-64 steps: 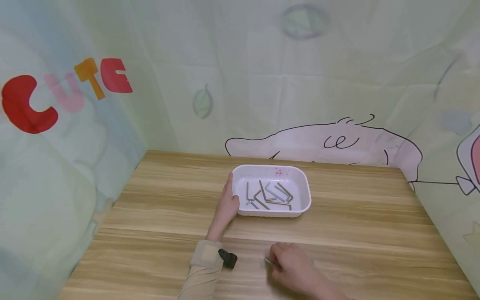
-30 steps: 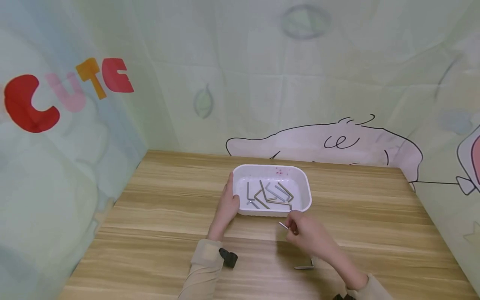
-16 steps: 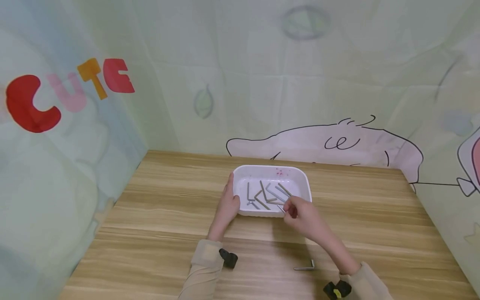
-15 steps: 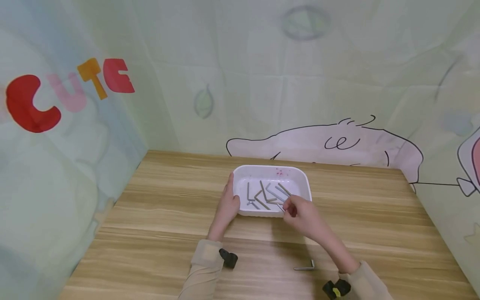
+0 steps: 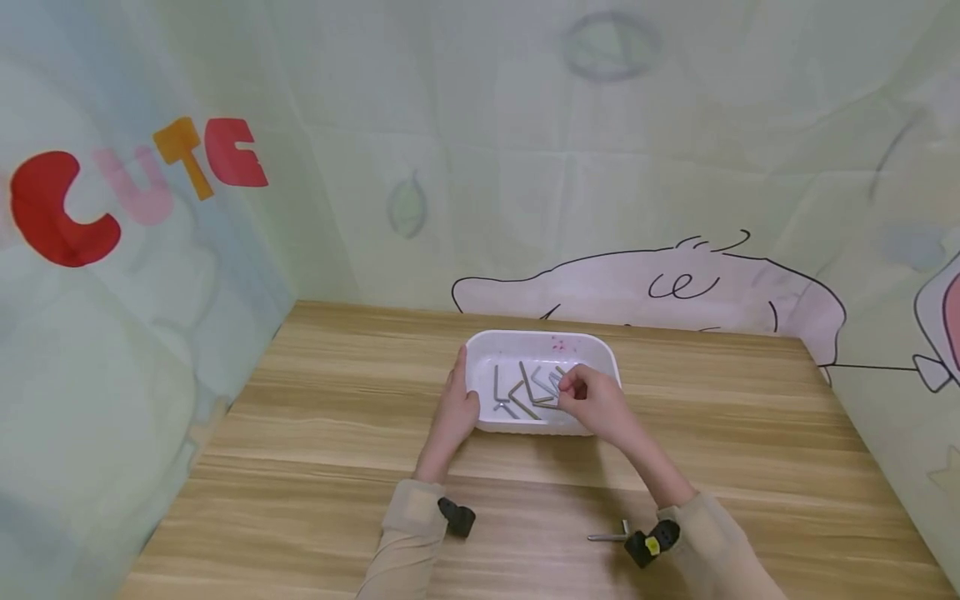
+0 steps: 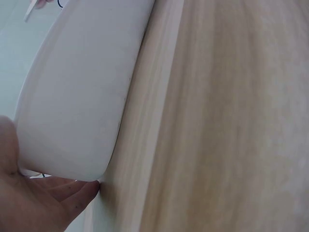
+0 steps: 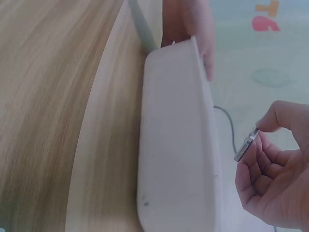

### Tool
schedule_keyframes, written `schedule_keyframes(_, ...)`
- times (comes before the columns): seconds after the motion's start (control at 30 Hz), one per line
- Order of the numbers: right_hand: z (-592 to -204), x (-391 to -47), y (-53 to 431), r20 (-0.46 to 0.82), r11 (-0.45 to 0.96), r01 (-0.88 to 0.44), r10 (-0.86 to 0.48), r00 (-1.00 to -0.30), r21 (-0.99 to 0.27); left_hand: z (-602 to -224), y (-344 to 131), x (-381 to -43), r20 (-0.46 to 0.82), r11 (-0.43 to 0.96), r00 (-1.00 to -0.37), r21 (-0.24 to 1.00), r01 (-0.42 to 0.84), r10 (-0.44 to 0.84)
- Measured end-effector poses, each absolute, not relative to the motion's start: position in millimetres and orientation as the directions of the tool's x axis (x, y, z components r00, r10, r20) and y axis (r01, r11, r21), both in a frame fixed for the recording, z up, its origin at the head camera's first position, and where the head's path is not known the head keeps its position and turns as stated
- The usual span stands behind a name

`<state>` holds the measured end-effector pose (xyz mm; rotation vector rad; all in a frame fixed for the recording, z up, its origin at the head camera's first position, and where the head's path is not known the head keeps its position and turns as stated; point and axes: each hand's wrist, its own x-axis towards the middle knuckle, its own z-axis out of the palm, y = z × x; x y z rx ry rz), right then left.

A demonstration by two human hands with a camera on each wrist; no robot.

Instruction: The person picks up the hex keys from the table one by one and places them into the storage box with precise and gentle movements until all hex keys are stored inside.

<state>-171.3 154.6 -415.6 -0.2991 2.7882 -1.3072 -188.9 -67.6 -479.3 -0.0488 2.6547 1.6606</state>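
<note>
A white plastic tray [image 5: 543, 427] stands on the table with several L-shaped hex keys [image 5: 525, 400] inside, some silver, some bronze-coloured. My left hand [image 5: 454, 404] holds its left end, fingers along the outer wall and thumb at the near corner; the left wrist view shows that hand [image 6: 43, 200] around the corner. Over the right half of the tray, my right hand [image 5: 596, 400] pinches a silver hex key [image 7: 246, 145] between thumb and fingertips, clearest in the right wrist view. Another hex key [image 5: 606, 537] lies on the table near my right wrist.
The wood-grain table [image 5: 337, 400] extends to both sides and in front of the tray. Behind it hangs a printed cloth [image 5: 495, 208] with cartoon drawings. Each wrist carries a small black camera, the right one [image 5: 651, 543] just beside the loose key.
My right hand has lifted a hex key from the table in front and carried it forward, over the tray's rim and above the other keys. The left hand has stayed on the tray.
</note>
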Motion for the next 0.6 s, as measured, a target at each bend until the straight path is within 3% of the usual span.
schedule_keyframes(0.3, -429, -189, 156, -0.044, 0.595, -0.033, -0.114, -0.992, -0.803, -481, -67, -190, -0.046, 0.439, -0.999, 0.897, -0.052, -0.023)
schedule_keyframes(0.6, -441, -201, 152, -0.092, 0.661, 0.021, -0.072, -0.993, -0.750, -479, -66, -190, -0.039, 0.435, -0.999, 0.899, -0.045, -0.023)
